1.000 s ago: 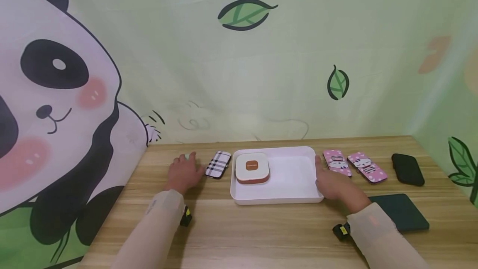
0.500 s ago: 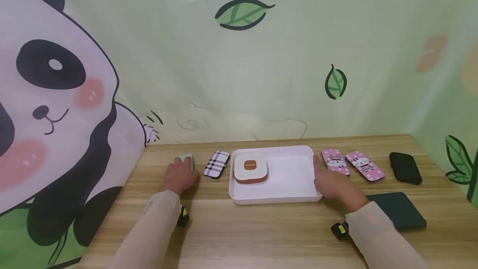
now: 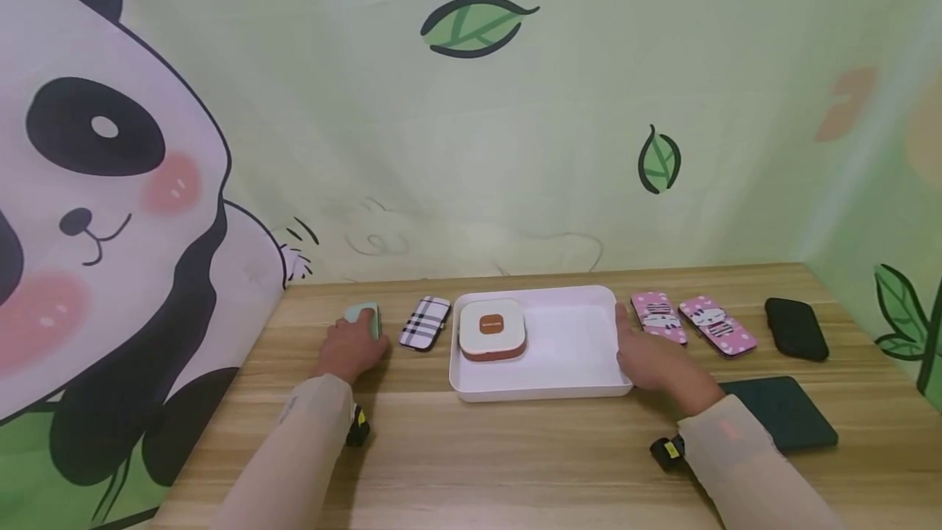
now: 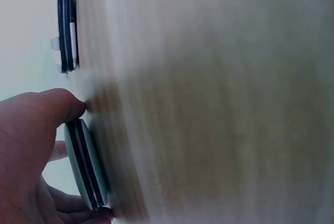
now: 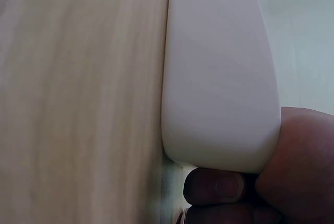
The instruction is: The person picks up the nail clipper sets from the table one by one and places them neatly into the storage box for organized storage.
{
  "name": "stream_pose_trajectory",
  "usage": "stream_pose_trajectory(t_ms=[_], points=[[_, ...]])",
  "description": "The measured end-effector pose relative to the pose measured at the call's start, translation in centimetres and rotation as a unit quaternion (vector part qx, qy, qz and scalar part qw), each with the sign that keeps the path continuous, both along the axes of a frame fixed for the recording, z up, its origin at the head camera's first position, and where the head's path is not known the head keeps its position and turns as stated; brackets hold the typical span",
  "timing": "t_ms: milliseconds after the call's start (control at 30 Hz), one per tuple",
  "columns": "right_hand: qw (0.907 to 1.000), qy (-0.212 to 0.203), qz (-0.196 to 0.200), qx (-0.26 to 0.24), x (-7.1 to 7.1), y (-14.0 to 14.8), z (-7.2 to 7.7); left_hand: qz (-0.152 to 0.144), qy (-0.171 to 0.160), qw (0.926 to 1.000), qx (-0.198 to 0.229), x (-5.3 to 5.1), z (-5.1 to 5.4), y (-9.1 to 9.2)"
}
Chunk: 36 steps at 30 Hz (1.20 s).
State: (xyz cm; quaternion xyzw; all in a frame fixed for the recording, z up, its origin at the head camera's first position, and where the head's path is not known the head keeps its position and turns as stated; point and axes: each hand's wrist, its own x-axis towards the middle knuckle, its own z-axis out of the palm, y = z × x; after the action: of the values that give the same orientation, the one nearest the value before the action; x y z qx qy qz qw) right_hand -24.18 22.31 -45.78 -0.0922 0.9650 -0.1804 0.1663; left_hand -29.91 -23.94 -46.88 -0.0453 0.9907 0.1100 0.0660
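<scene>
My left hand (image 3: 350, 352) is at the left of the wooden table, holding a small pale green case (image 3: 356, 312). In the left wrist view the thumb is at one end of the green case (image 4: 86, 166) and the fingers at the other, and a dark seam runs along its side. A black-and-white plaid case (image 3: 425, 323) lies just right of this hand. My right hand (image 3: 658, 362) grips the right end of a white tray (image 3: 567, 391), thumb at the rim and fingers against the outer wall. In the tray's left part sits a cream-and-brown rounded square box (image 3: 491, 330).
Two pink patterned cases (image 3: 717, 325) lie right of the tray, with a black case (image 3: 797, 330) farther right. A dark green flat square item (image 3: 791, 415) is partly behind the right forearm. A printed backdrop (image 3: 559, 145) rises behind the table (image 3: 478, 464).
The left hand has shifted left, away from the plaid case, and come onto the green case, more of which now shows. The right hand has stayed on the tray. The whole view has drifted slightly.
</scene>
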Motion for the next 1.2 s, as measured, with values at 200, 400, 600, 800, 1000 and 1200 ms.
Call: stream_pose_trajectory(t_ms=[200, 400, 600, 800, 1000, 1200], points=[[0.9999, 0.010, 0.007, -0.002, 0.1, 0.1, 0.3, 0.006, 0.013, 0.9998, -0.015, -0.1, 0.0, 0.0], [0.9998, 0.017, 0.010, 0.008, 0.2, 0.0, 0.7, 0.007, 0.025, 0.9996, -0.014, 0.0, -0.1, -0.3], [0.9998, 0.013, 0.014, 0.004, 0.2, -0.1, 0.8, 0.018, 0.012, 0.9997, -0.008, -0.2, 0.2, -0.3], [0.9998, 0.017, 0.012, 0.004, 0.0, 0.1, 0.3, 0.024, 0.029, 0.9993, 0.006, -0.3, -0.2, -0.7], [0.9998, 0.014, 0.013, 0.005, -0.2, 0.2, 0.0, 0.012, 0.065, 0.9976, 0.021, -0.2, -0.5, -1.2], [0.9998, 0.013, 0.011, 0.008, -0.3, 0.2, -0.2, 0.010, 0.074, 0.9968, 0.028, -0.2, -0.4, -1.0]])
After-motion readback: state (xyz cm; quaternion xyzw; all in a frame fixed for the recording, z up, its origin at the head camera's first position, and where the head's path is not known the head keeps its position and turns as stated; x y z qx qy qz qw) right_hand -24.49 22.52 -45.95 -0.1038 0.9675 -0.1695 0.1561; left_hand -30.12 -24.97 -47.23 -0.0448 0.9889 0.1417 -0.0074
